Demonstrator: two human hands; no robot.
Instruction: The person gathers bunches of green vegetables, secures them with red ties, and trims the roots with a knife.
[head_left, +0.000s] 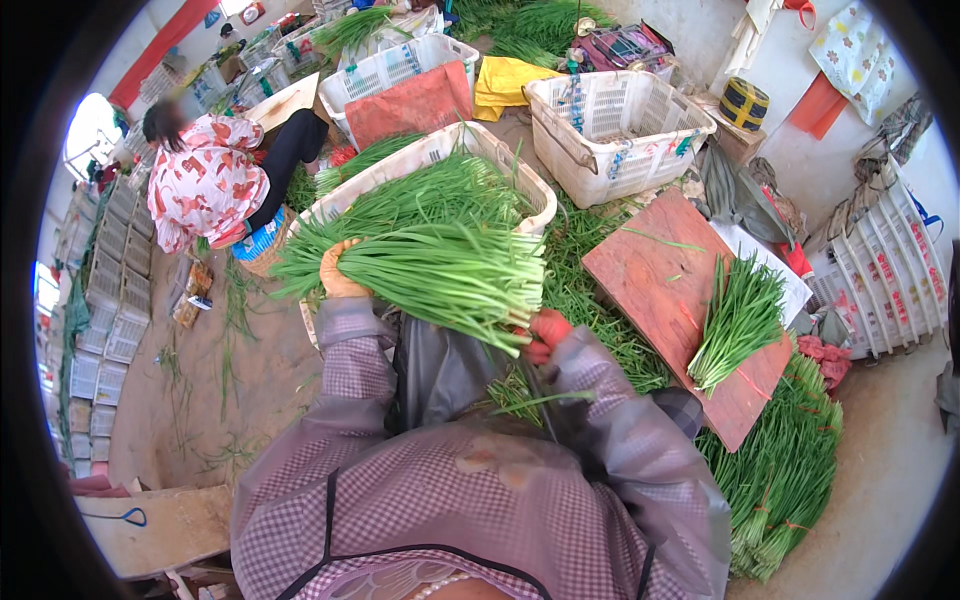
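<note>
A thick bunch of garlic chives (442, 274) lies crosswise in front of me, its pale stem ends to the right. My left hand (342, 270), in a tan glove, grips the leafy end. At the stem ends is my right hand (546, 335) in a red glove; its fingers are partly hidden, so its hold is unclear. Just beyond the bunch stands a white plastic crate (541, 202) heaped with loose chives (450, 187). To my right, a smaller bunch of chives (739, 322) rests on a reddish wooden board (652, 262).
Tied chive bundles (787, 450) lie on the floor below the board. Farther off stand a white crate (622, 142) and another draped with red cloth (412, 101). A seated person (210, 176) is at the left. Loose chives (577, 277) litter the floor. Crates (112, 300) are stacked far left.
</note>
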